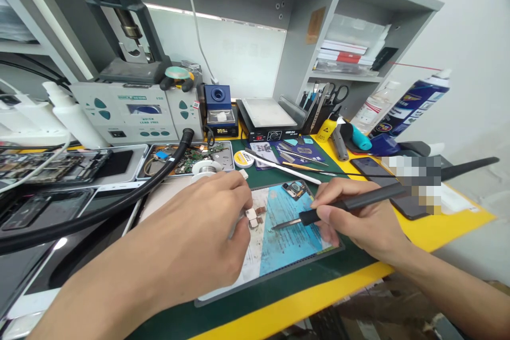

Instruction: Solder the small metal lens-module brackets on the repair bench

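Observation:
My right hand (368, 223) grips a soldering iron (354, 201) by its black handle. The iron's pointed metal tip aims left, just over the blue half of a printed mat (287, 244). Close to the tip lies a small part with white squares and brown flex cable (260, 211). My left hand (207, 228) is closed right beside that part, thumb and fingers curled together; whatever they pinch is hidden from me. A small black phone part with a round component (295, 190) rests at the mat's far edge.
A solder spool (207, 168) and a round tin (243, 159) stand beyond my left hand. A thick black hose (159, 175) crosses the left side from the grey rework station (135, 111). Phones and boards crowd the left. A hot plate (269, 117) sits at the back.

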Tool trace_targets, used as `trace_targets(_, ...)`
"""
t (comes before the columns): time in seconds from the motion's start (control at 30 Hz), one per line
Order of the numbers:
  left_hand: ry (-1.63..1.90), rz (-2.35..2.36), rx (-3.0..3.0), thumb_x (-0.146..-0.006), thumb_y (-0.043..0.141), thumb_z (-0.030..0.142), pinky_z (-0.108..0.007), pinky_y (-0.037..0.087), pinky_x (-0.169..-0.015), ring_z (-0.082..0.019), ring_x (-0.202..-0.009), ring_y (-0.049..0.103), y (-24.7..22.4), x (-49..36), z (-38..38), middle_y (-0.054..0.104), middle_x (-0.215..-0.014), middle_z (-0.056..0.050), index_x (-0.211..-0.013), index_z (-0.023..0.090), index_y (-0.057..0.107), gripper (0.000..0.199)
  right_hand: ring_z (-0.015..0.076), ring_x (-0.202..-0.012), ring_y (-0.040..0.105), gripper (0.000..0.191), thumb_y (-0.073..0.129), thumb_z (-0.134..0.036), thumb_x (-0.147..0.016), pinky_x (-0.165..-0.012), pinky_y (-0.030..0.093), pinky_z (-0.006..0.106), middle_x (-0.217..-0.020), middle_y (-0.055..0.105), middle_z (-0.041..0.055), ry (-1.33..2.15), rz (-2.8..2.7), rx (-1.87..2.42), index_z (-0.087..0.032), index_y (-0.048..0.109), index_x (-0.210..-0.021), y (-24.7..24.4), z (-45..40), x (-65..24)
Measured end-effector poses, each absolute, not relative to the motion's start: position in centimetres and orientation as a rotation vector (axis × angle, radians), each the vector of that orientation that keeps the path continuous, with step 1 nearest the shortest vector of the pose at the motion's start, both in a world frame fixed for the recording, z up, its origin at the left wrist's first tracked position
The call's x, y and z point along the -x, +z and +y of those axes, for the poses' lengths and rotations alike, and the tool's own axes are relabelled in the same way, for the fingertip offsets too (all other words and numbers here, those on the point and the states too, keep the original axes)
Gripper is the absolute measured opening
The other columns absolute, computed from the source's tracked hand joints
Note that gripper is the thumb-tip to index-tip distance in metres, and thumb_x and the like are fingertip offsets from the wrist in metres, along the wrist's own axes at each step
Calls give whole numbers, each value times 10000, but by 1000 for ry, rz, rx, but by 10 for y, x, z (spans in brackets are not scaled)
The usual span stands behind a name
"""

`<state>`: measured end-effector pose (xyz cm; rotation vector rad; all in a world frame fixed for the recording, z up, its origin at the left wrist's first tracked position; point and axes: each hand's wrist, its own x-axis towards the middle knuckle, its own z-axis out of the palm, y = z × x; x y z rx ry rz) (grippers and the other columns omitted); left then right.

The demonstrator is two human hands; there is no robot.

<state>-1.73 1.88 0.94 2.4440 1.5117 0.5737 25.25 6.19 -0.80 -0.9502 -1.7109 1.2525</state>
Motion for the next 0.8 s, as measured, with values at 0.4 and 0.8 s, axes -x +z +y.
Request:
trace_targets(0.4, 550, 1514, -2453, -907, 581, 253, -398, 585, -890, -263, -918, 693, 9, 18, 19, 714, -992, -79, -944, 258, 734, 157, 139, -376, 595, 153, 787, -300, -895, -355, 497, 224, -542, 678, 8, 1260, -1753, 956, -207, 757, -778, -7, 62, -253)
trace_targets(0.8, 540, 1516, -2451, -903, 583, 259, -384, 581, -865, -263, -921, 695, 9, 18, 20, 718, -988, -72, -938, 265, 735, 156, 142, -373, 602, 125, 754, -218, -887, -369, 508, 235, -535, 675, -5, 1293, -1723, 929, -215, 741, -762, -5, 64, -252)
